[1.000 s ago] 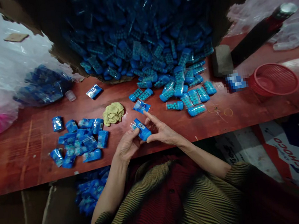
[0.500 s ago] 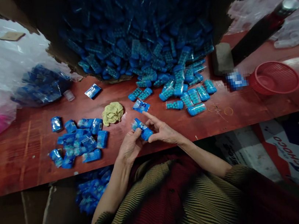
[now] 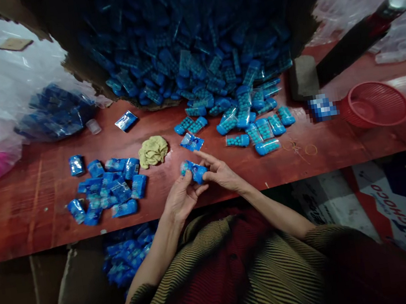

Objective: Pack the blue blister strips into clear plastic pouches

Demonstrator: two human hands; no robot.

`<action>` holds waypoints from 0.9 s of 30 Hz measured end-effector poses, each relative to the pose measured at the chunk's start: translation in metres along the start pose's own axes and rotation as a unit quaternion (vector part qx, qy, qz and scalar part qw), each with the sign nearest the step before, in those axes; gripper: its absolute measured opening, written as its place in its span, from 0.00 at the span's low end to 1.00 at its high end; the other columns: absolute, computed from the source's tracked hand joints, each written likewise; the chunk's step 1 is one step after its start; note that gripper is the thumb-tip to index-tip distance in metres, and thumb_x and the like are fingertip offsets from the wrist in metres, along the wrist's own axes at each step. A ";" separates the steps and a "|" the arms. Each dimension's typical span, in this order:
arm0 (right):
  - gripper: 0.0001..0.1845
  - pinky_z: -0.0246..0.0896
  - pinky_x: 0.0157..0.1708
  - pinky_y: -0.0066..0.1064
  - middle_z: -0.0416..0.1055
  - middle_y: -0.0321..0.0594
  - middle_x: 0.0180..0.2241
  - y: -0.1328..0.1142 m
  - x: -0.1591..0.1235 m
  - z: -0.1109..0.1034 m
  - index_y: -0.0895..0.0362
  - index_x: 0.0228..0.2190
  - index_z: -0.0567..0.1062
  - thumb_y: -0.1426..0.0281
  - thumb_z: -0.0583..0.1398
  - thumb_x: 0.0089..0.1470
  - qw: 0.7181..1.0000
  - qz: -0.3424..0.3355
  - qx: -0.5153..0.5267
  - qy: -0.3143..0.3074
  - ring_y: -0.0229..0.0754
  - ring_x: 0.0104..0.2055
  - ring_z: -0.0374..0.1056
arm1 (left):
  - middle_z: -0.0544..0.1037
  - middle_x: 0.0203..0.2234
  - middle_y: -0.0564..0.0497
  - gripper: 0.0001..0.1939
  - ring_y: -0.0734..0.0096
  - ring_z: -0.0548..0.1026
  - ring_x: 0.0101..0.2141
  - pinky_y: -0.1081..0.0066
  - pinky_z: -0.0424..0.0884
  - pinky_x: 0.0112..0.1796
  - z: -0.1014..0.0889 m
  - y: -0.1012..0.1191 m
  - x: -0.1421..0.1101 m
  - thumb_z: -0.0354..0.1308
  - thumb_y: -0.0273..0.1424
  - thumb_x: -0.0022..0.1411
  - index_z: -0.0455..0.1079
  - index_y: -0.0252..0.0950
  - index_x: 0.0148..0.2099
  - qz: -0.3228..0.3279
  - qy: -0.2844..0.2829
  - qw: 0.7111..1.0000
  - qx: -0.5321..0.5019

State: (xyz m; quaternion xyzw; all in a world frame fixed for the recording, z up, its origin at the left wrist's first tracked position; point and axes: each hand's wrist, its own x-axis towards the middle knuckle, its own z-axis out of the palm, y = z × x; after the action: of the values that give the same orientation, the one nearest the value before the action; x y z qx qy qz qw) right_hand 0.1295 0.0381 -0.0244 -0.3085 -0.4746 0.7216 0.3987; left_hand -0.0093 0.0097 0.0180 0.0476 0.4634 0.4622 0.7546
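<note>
We sit at a worn red surface (image 3: 27,217) with a big cardboard box (image 3: 74,69) at the far side spilling blue packets (image 3: 206,66). A heap of wrapped packets (image 3: 108,188) lies to the left, a yellow rag (image 3: 153,151) near the middle, a red basket (image 3: 373,104) to the right. Our left hand (image 3: 181,200) and right hand (image 3: 221,172) pinch one small blue packet (image 3: 193,170) with their fingers, just above the near edge. It looks glossy and clear-wrapped.

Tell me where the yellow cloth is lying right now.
The yellow cloth lies crumpled on the red table, left of centre in the head view, between the pile of wrapped blue packets on its left and a single flat packet on its right.
</note>
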 end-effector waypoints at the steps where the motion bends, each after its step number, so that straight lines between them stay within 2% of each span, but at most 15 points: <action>1: 0.37 0.62 0.37 0.28 0.62 0.32 0.32 -0.001 0.000 -0.001 0.48 0.58 0.59 0.66 0.63 0.47 1.000 -0.002 0.009 -0.006 0.34 0.32 0.60 | 0.78 0.28 0.50 0.04 0.72 0.77 0.27 0.71 0.77 0.28 0.000 0.002 0.000 0.55 0.26 0.60 0.70 0.32 0.36 -0.005 -0.008 1.000 0.001; 7: 0.35 0.61 0.35 0.25 0.63 0.32 0.32 -0.002 -0.002 -0.001 0.49 0.58 0.59 0.68 0.62 0.48 0.999 -0.004 0.042 -0.007 0.33 0.33 0.61 | 0.79 0.32 0.48 0.07 0.70 0.78 0.30 0.70 0.77 0.29 -0.005 0.003 -0.001 0.51 0.26 0.62 0.71 0.31 0.38 -0.017 -0.022 1.000 0.005; 13: 0.32 0.61 0.34 0.26 0.63 0.32 0.32 0.007 -0.002 0.007 0.51 0.57 0.60 0.67 0.60 0.50 0.999 -0.015 -0.028 0.026 0.33 0.32 0.61 | 0.79 0.30 0.50 0.06 0.72 0.77 0.27 0.71 0.76 0.29 -0.003 -0.010 0.000 0.53 0.28 0.61 0.71 0.32 0.36 0.016 0.011 1.000 0.001; 15: 0.29 0.62 0.36 0.27 0.64 0.33 0.33 0.010 -0.002 0.009 0.52 0.55 0.62 0.67 0.60 0.51 0.995 -0.028 -0.090 0.027 0.33 0.33 0.62 | 0.80 0.30 0.49 0.08 0.71 0.78 0.28 0.72 0.75 0.30 -0.008 -0.001 -0.002 0.53 0.31 0.62 0.71 0.32 0.36 0.052 0.029 0.998 -0.014; 17: 0.24 0.61 0.38 0.29 0.65 0.34 0.33 0.009 -0.002 0.008 0.54 0.52 0.66 0.66 0.59 0.53 0.983 -0.051 -0.177 0.021 0.34 0.33 0.62 | 0.79 0.27 0.49 0.13 0.69 0.78 0.30 0.71 0.75 0.31 -0.019 0.021 -0.007 0.49 0.37 0.64 0.70 0.33 0.36 0.121 0.067 0.989 -0.054; 20: 0.18 0.61 0.40 0.31 0.67 0.37 0.33 0.002 0.004 0.003 0.57 0.47 0.70 0.67 0.58 0.55 0.938 -0.078 -0.337 0.030 0.36 0.34 0.63 | 0.79 0.29 0.45 0.25 0.67 0.78 0.34 0.71 0.75 0.34 -0.044 0.065 -0.019 0.41 0.48 0.64 0.69 0.32 0.39 0.252 0.129 0.949 -0.142; 22: 0.17 0.61 0.42 0.32 0.67 0.41 0.36 -0.005 0.015 -0.002 0.57 0.47 0.70 0.66 0.57 0.56 0.885 -0.073 -0.455 0.059 0.39 0.38 0.64 | 0.79 0.33 0.41 0.30 0.66 0.77 0.39 0.73 0.74 0.36 -0.056 0.085 -0.025 0.38 0.50 0.63 0.68 0.28 0.41 0.295 0.141 0.931 -0.158; 24: 0.19 0.60 0.43 0.34 0.67 0.44 0.40 -0.011 0.032 -0.005 0.57 0.49 0.68 0.64 0.57 0.57 0.818 -0.039 -0.563 0.108 0.43 0.42 0.63 | 0.79 0.31 0.41 0.26 0.67 0.78 0.37 0.73 0.74 0.36 -0.059 0.088 -0.025 0.40 0.46 0.65 0.68 0.28 0.41 0.286 0.159 0.935 -0.138; 27: 0.18 0.60 0.41 0.36 0.66 0.49 0.43 -0.014 0.060 -0.005 0.59 0.46 0.69 0.62 0.57 0.56 0.722 0.040 -0.670 0.169 0.48 0.45 0.62 | 0.78 0.26 0.48 0.10 0.69 0.78 0.31 0.71 0.74 0.34 -0.046 0.063 -0.012 0.50 0.33 0.63 0.68 0.31 0.37 0.199 0.146 0.966 -0.072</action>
State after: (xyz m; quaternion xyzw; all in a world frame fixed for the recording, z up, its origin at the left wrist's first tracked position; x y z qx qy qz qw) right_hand 0.1085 0.0955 -0.0173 -0.6304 -0.7465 0.1670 0.1324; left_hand -0.0858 0.0200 0.0316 0.0161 0.5149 0.6374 0.5730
